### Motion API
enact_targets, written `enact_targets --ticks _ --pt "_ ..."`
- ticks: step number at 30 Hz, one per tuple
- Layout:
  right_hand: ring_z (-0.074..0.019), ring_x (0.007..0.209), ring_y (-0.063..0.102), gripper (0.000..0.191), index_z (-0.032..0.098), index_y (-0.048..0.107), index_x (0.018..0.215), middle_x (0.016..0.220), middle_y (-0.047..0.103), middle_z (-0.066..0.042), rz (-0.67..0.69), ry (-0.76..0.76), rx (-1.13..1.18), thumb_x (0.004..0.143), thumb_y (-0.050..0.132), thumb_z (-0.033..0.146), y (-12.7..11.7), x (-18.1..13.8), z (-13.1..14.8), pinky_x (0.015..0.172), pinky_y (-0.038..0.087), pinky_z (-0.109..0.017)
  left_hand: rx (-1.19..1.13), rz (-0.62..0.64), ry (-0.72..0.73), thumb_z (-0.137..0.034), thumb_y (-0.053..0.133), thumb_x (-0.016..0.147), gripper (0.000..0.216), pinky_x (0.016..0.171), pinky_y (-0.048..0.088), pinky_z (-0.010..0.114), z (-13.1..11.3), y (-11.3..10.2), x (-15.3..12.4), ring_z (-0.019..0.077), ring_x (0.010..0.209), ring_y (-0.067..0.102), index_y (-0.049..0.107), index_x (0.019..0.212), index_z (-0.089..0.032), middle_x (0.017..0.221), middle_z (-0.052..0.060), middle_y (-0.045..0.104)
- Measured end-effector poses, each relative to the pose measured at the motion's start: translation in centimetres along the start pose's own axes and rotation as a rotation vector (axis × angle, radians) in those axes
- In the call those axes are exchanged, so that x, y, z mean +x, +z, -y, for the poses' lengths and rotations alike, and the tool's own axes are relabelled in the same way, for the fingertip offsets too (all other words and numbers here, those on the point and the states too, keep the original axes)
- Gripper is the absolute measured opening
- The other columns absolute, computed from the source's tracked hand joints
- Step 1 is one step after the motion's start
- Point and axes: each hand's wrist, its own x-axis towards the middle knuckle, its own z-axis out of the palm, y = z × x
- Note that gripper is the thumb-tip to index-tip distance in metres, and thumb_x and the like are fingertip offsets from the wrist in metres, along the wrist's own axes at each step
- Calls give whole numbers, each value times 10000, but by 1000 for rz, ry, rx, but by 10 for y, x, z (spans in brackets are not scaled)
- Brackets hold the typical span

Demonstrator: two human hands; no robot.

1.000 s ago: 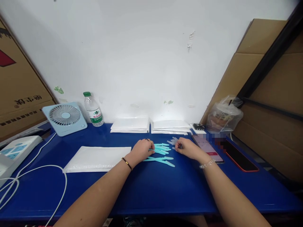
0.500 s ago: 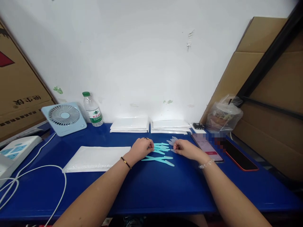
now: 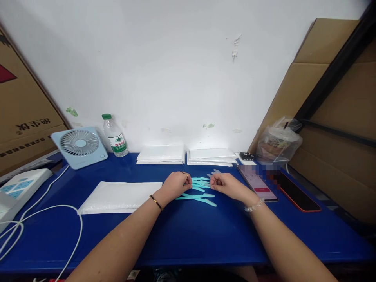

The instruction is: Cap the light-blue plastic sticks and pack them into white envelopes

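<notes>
I see the teal sticks (image 3: 201, 183) lying on the blue table (image 3: 188, 235), fanned out between the two hands, with a crossed pair (image 3: 197, 197) just nearer to me. The left hand (image 3: 176, 184) has thumb and fingertips pinched on one stick near its left end. The right hand (image 3: 226, 184) meets the sticks' right tips with its fingers drawn together — I cannot tell from here whether they grasp anything. A few pale pieces (image 3: 216, 171) show just beyond the right knuckles, partly hidden. Left of the hands lies a white packet (image 3: 120, 194); two packet stacks (image 3: 161, 155) sit by the wall — and a phone (image 3: 260, 187) rests near the right wrist.
</notes>
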Motion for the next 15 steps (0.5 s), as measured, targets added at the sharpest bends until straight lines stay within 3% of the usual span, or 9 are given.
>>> enact_targets --ticks 9,15 --pt "-112 581 471 135 183 598 795 656 532 13 -1 -25 -2 810 562 313 0 -1 2 530 364 -223 -34 -14 -27 -275 607 770 80 630 368 229 -2 -4 -1 146 735 580 642 788 -206 796 -2 667" --pt "-112 580 480 109 186 598 797 643 539 16 49 -43 48 797 576 293 9 0 14 526 374 -220 -118 71 -5 -291 625 751 96 582 356 214 -7 4 0 118 651 571 641 760 -196 738 -15 659"
